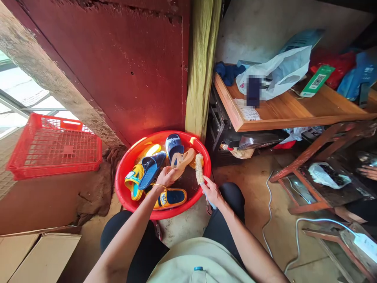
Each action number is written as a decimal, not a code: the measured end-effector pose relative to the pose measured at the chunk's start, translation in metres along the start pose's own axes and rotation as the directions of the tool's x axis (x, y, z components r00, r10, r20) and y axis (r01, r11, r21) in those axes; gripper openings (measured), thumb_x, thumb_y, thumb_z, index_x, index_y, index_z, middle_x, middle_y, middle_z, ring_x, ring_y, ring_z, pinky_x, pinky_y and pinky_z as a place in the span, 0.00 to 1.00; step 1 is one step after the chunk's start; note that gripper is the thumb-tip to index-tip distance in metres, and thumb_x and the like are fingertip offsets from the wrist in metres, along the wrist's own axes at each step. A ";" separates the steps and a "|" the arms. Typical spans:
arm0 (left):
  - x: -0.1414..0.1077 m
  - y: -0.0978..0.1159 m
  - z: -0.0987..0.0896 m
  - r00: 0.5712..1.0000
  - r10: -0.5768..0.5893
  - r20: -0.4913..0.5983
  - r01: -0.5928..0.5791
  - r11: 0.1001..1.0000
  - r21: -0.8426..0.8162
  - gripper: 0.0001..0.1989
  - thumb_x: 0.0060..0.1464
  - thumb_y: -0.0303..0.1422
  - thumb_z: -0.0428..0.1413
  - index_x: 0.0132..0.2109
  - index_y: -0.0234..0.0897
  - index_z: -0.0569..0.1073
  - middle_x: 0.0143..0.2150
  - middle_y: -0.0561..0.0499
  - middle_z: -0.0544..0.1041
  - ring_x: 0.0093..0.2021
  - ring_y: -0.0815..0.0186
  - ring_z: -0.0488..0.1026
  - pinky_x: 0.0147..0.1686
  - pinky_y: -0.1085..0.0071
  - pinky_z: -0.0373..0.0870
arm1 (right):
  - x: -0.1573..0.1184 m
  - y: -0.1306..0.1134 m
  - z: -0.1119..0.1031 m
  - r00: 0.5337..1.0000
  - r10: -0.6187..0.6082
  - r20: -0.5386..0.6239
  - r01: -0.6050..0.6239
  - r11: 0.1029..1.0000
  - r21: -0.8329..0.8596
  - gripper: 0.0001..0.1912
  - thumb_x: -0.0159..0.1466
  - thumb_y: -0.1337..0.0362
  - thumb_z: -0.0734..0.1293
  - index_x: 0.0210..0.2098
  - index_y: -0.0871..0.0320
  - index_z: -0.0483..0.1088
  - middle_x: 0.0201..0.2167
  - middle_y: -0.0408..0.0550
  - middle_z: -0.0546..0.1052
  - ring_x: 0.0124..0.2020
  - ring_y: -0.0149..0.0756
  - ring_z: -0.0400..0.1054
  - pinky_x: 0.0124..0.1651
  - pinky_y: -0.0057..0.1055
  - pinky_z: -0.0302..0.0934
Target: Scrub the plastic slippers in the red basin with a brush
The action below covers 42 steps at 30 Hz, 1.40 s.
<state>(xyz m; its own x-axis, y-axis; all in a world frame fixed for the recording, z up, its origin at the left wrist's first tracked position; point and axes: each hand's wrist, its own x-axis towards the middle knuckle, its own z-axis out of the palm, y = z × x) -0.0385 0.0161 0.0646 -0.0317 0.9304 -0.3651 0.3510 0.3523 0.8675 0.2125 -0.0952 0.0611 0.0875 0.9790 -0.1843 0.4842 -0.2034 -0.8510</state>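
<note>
A beige slipper (pixel 185 160) is gripped in my left hand (pixel 167 176), raised over a red basin (pixel 119 182). My right hand (pixel 212 191) is wrapped round the handle of a scrub brush (pixel 199 167), whose pale bristles stand upright at the basin's right side, apart from the slipper. Inside the basin, dark water surrounds more footwear. A blue slide (pixel 151 169) lies left of my left hand, with a yellow sandal (pixel 134 181) beside it. Behind is a grey-blue slipper (pixel 174 146). Below my left wrist rests a yellow slide with a dark insole (pixel 173 197).
To the left stands a red plastic crate (pixel 59 147) near a brown cloth (pixel 96 192) and a cardboard box (pixel 38 255). At right, a wooden table (pixel 265 125) holds bags and a green box (pixel 316 81). A white power strip (pixel 365 245) and another person's hand (pixel 369 171) are farther right.
</note>
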 end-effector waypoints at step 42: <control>-0.066 -0.062 -0.027 0.877 0.471 0.092 -0.431 0.689 0.583 0.33 0.57 0.35 0.56 0.69 0.45 0.58 0.72 0.43 0.55 0.68 0.51 0.61 0.63 0.54 0.65 | 0.032 -0.055 -0.008 0.993 -0.006 0.115 0.089 0.669 -0.738 0.28 0.69 0.64 0.58 0.68 0.52 0.62 0.45 0.58 0.81 0.47 0.49 0.76 0.51 0.41 0.65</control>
<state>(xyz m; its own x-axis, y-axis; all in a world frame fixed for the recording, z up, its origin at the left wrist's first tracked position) -0.0830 -0.0641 0.0440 0.2237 0.9730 0.0575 0.8009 -0.2171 0.5580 0.1957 -0.0530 0.1064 -0.0158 0.9720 -0.2346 0.9742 -0.0379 -0.2226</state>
